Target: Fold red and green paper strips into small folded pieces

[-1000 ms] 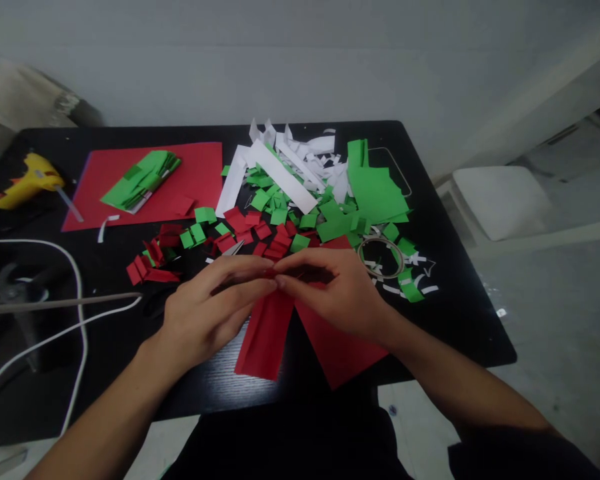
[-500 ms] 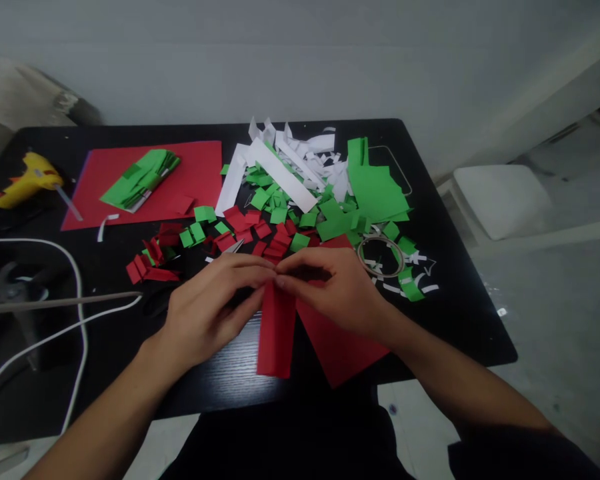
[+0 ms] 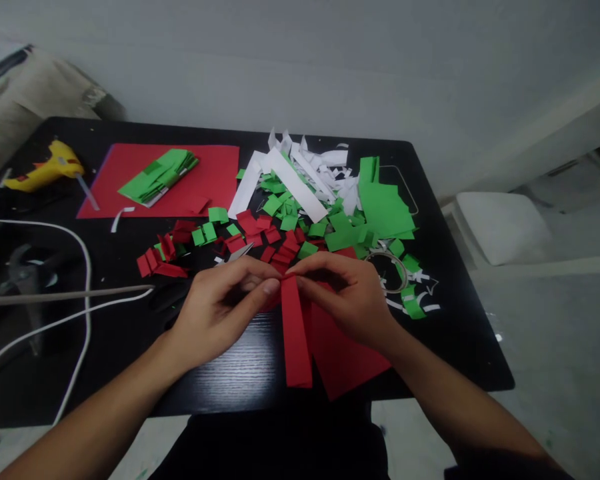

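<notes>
While left hand (image 3: 220, 310) and right hand (image 3: 353, 300) pinch the strip (image 3: 296, 343) at its far end, folding seems the step, likely needing even creasing next. Sheet (image 3: 347, 357): right of strip.

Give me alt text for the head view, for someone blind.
A person's left hand and right hand pinch a folded red paper strip over a black table; beyond lie red, green and white paper cuttings, with a yellow glue gun at far left.
</notes>
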Demonstrator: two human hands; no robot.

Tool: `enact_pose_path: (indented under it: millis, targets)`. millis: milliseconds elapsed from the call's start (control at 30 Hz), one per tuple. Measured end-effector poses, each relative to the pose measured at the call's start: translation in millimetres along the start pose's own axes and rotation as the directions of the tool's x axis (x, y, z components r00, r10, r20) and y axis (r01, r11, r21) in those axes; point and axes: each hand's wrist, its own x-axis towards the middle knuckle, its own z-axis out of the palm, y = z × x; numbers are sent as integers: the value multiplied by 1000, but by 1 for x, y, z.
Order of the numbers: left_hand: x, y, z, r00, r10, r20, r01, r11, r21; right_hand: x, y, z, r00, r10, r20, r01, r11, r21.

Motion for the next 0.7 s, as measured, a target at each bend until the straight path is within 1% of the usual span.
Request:
enact_pose_path:
  millis: [133, 233, 333, 467, 700]
  targets:
    - [0, -1, 0, 1000, 4, -1, -4, 1000, 17, 0, 1, -1, 997, -72, 20, 74, 990, -120]
    - [0, -1, 0, 1000, 27, 7, -27, 998, 64, 1, 0, -4, 984, -159, 78, 173, 957, -232]
    - [-1, -2, -1, 999, 48, 20, -50, 993, 103, 1, 1, -6, 968, -221, 121, 247, 924, -290]
    - [-3, -4, -2, 995, 83, 59, -90, 988, 128, 1, 2, -6, 974, -182, 134, 214, 934, -287]
    - [-3, -7, -2, 996, 74, 39, -79, 986, 146, 3, -1, -7, 988, -105, 110, 125, 973, -196]
